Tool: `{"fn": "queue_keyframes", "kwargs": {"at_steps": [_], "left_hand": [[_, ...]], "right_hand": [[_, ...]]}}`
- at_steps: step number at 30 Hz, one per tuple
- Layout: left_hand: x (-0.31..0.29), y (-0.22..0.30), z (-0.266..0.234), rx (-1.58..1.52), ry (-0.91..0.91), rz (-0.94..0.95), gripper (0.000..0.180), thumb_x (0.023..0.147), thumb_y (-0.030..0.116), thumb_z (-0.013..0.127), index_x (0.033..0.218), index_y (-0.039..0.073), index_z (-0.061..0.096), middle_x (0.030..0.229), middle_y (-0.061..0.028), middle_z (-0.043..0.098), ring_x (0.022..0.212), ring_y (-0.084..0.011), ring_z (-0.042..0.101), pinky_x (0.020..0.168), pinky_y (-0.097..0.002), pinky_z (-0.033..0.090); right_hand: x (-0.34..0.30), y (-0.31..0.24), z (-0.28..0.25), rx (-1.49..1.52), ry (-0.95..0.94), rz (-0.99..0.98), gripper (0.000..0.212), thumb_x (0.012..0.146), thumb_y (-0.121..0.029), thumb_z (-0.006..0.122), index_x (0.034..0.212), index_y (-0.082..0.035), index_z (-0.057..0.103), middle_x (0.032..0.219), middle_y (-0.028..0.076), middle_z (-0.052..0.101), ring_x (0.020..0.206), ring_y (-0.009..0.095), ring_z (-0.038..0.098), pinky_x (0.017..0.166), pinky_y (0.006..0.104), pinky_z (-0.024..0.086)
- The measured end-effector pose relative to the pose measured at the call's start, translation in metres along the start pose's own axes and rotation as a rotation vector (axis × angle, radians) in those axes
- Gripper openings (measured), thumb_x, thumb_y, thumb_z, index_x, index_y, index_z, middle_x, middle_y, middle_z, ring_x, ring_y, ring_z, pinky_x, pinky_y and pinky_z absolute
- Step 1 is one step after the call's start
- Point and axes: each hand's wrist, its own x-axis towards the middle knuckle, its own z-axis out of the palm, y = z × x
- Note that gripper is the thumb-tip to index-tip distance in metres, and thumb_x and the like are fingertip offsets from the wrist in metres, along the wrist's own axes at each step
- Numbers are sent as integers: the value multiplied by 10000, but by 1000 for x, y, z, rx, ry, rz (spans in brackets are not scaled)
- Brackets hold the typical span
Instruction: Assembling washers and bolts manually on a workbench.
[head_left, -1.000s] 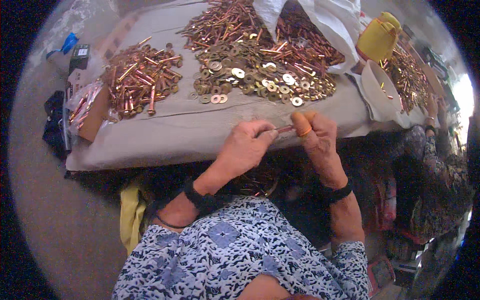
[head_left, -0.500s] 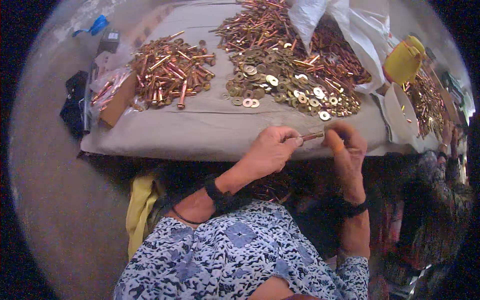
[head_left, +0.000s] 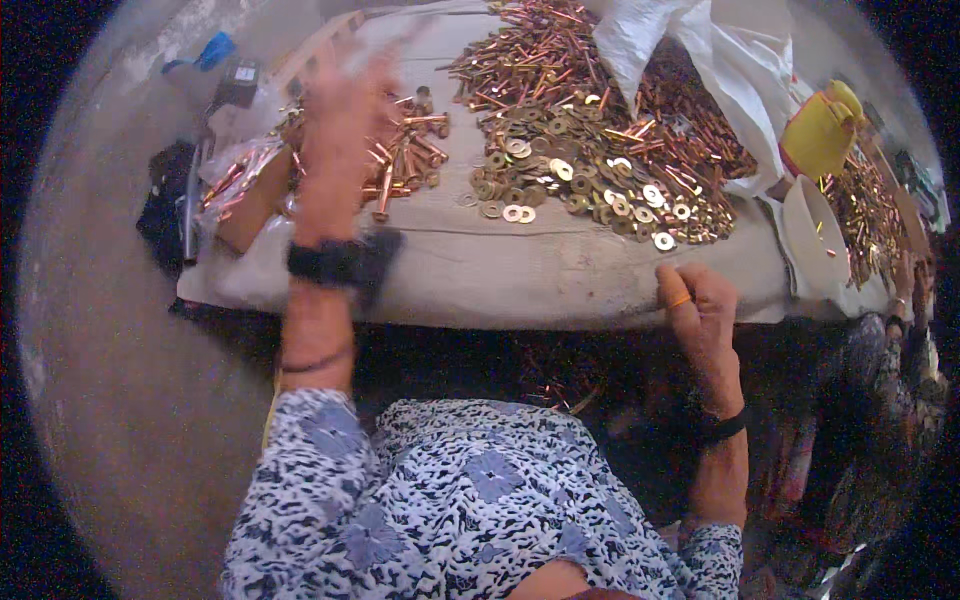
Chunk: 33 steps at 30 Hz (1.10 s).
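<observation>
No text, number or sign can be read. The one mark resembling a label is a small pale patch (head_left: 243,72) on a dark box (head_left: 234,93) at the upper left, beyond the clear plastic bag (head_left: 226,188) and to the left of the bolt heap (head_left: 410,150) — it shows only as a light blot, too small for any letter or figure to stand out. The packages (head_left: 921,186) at the far right lie near the blurred rim of the view — whether they bear print cannot be told.
</observation>
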Motion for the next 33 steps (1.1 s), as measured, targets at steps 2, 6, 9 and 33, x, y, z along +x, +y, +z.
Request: {"fn": "queue_keyframes", "kwargs": {"at_steps": [2,6,9,33], "left_hand": [[36,2,-13,16,126,-37,373,751,316,637,991,39,569,621,-62,555,412,-98,491,331,-232,374],[55,-14,19,456,-240,18,417,728,333,631,996,17,586,729,-121,609,515,-182,571,445,-291,457],[71,-35,51,745,-475,166,400,722,304,616,989,8,589,780,-131,611,585,-205,585,517,-314,473],[119,-76,128,1005,-1203,-43,430,703,374,563,945,19,594,849,-134,626,774,-226,570,708,-349,432]], "right_hand": [[2,1,2,5,0,-29,216,789,-193,602,677,-10,574,571,105,533,493,203,498,468,330,381],[3,0,3,18,56,-41,203,778,-192,616,649,-37,589,566,120,536,492,242,524,471,347,396],[9,1,3,-83,-11,-107,180,777,-121,620,665,11,568,558,98,529,492,151,483,463,306,372],[21,-9,-8,-189,-155,-166,217,722,-203,640,608,-85,498,552,91,467,497,291,495,427,393,381]]}}
